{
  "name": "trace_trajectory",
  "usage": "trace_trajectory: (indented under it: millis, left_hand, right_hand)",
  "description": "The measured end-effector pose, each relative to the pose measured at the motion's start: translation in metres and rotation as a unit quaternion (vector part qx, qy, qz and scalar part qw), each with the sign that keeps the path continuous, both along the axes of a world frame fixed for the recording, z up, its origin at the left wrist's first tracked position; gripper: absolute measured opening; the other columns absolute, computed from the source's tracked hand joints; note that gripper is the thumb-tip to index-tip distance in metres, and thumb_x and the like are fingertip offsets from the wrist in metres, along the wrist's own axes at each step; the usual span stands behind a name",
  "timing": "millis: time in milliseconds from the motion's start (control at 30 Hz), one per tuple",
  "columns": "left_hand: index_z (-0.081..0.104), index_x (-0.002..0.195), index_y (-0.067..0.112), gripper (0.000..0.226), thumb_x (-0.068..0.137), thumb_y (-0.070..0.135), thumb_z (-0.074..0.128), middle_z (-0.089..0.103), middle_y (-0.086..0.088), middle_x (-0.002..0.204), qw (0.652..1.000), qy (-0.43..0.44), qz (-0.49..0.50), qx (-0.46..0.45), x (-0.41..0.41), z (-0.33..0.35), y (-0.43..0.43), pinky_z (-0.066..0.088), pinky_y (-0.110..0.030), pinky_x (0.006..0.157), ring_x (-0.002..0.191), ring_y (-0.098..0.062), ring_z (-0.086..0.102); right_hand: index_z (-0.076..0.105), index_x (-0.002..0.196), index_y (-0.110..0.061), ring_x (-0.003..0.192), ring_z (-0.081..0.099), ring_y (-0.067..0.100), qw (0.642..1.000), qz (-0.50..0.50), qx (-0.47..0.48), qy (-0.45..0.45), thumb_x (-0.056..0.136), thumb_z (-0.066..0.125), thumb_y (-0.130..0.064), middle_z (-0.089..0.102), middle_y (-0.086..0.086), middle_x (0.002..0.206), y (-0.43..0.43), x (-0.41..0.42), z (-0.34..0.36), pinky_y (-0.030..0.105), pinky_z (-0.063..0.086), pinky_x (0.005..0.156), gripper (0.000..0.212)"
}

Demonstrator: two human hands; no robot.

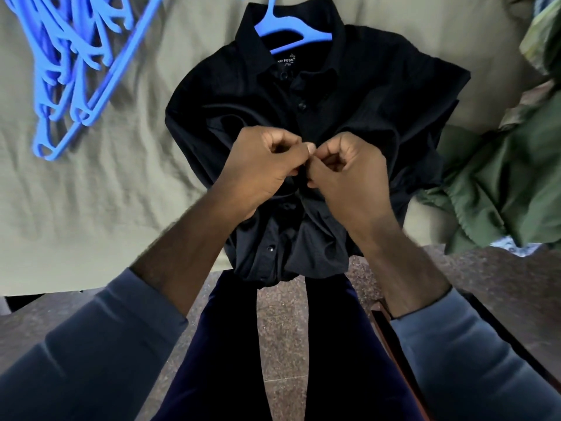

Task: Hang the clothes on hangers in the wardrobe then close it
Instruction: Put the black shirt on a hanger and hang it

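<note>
A black button-up shirt (358, 95) lies face up on the bed, its hem hanging over the near edge. A blue plastic hanger (291, 31) sits inside its collar, hook pointing away from me. My left hand (261, 171) and my right hand (346, 174) meet at the middle of the shirt's front. Both pinch the button placket with curled fingers and thumbs. The button between them is hidden by my fingers. The upper buttons look fastened.
A pile of several blue hangers (69, 65) lies at the far left on the olive bedsheet (106, 192). A crumpled green garment (501, 183) lies at the right. My legs stand on a speckled floor (282, 317); a dark wooden edge (391, 338) is at lower right.
</note>
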State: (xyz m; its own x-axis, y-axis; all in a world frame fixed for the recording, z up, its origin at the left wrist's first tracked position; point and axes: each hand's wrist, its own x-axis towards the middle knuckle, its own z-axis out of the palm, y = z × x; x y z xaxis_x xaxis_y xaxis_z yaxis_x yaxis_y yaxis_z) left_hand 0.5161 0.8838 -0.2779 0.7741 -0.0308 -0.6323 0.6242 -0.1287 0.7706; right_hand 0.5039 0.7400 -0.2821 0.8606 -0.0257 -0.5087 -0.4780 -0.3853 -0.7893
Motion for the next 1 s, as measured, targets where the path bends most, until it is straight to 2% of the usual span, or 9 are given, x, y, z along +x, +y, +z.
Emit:
trace_trajectory:
  millis: [67,200,333,433,533,667,833,933,1000]
  left_hand:
    - [0.074,0.084,0.009,0.009,0.091,0.011,0.068,0.071,-0.002,0.076,1.0,-0.005,0.015,0.002,0.0,-0.002,-0.003,0.052,-0.018,0.068,0.073,-0.007,0.068]
    - [0.072,0.085,0.008,0.012,0.093,0.012,0.065,0.071,-0.004,0.078,0.999,0.008,0.034,-0.02,0.0,-0.005,-0.004,0.054,-0.023,0.072,0.075,-0.01,0.067]
    - [0.068,0.081,0.013,0.014,0.094,0.012,0.064,0.068,0.001,0.074,0.995,0.036,0.064,-0.068,-0.002,-0.005,-0.004,0.052,-0.024,0.072,0.073,-0.01,0.064]
    - [0.064,0.078,0.012,0.016,0.093,0.008,0.063,0.063,0.0,0.072,0.981,0.077,0.119,-0.132,-0.004,-0.006,-0.004,0.05,-0.022,0.069,0.07,-0.008,0.06]
    - [0.061,0.077,0.012,0.017,0.092,0.003,0.063,0.059,-0.001,0.072,0.972,0.089,0.125,-0.177,-0.004,-0.007,-0.004,0.049,-0.021,0.065,0.066,-0.008,0.057]
    - [0.059,0.077,0.014,0.017,0.088,0.005,0.068,0.055,-0.003,0.071,1.0,0.003,-0.004,-0.029,0.0,-0.009,-0.001,0.05,-0.023,0.064,0.067,-0.012,0.053]
    - [0.054,0.077,0.016,0.02,0.088,0.01,0.069,0.052,-0.002,0.066,0.995,-0.07,0.037,0.063,0.03,-0.017,-0.005,0.046,-0.025,0.055,0.061,-0.011,0.051]
    - [0.053,0.078,0.017,0.019,0.09,0.008,0.065,0.054,-0.002,0.067,0.991,-0.064,0.093,0.072,0.05,-0.033,-0.004,0.047,-0.02,0.054,0.06,-0.007,0.055]
    - [0.057,0.085,0.019,0.013,0.092,0.01,0.063,0.058,0.005,0.07,0.992,-0.059,0.086,0.072,0.055,-0.043,-0.003,0.049,-0.019,0.059,0.064,-0.004,0.059]
  right_hand:
    - [0.066,0.083,-0.012,0.064,0.066,0.01,0.999,0.005,-0.023,-0.031,0.09,0.071,-0.018,0.067,-0.006,0.071,0.001,-0.003,0.0,0.025,0.052,0.058,0.01]
    - [0.068,0.09,-0.013,0.073,0.068,0.009,0.999,-0.019,-0.017,-0.046,0.091,0.07,-0.018,0.069,-0.006,0.079,0.0,-0.006,-0.001,0.032,0.059,0.067,0.005]
    - [0.07,0.094,-0.007,0.076,0.071,0.013,0.997,-0.046,0.062,-0.032,0.093,0.068,-0.012,0.072,-0.001,0.083,-0.003,-0.006,0.001,0.032,0.061,0.069,0.005]
    - [0.069,0.091,-0.007,0.067,0.067,0.018,0.985,-0.071,0.153,0.035,0.092,0.068,-0.009,0.07,0.005,0.078,-0.006,0.001,0.005,0.029,0.055,0.06,0.003]
    - [0.064,0.084,-0.01,0.055,0.053,0.014,0.941,-0.11,0.271,0.169,0.092,0.065,-0.01,0.06,0.004,0.068,-0.012,0.011,0.006,0.024,0.041,0.046,0.007]
    - [0.063,0.082,-0.015,0.05,0.042,0.008,0.907,-0.132,0.309,0.256,0.091,0.063,-0.013,0.055,-0.003,0.063,-0.017,0.014,-0.001,0.019,0.029,0.041,0.009]
    - [0.07,0.094,-0.015,0.065,0.059,0.008,0.976,-0.132,0.162,0.055,0.093,0.067,-0.015,0.069,-0.002,0.076,-0.017,0.014,-0.015,0.02,0.046,0.058,0.004]
    - [0.066,0.105,-0.015,0.065,0.058,0.0,1.0,0.008,0.002,0.023,0.09,0.073,-0.022,0.066,-0.009,0.079,-0.017,0.001,-0.034,0.015,0.046,0.062,0.017]
    - [0.066,0.106,-0.015,0.062,0.054,0.001,0.988,0.102,-0.114,0.024,0.092,0.07,-0.027,0.06,-0.013,0.075,-0.02,-0.014,-0.048,0.019,0.044,0.062,0.019]
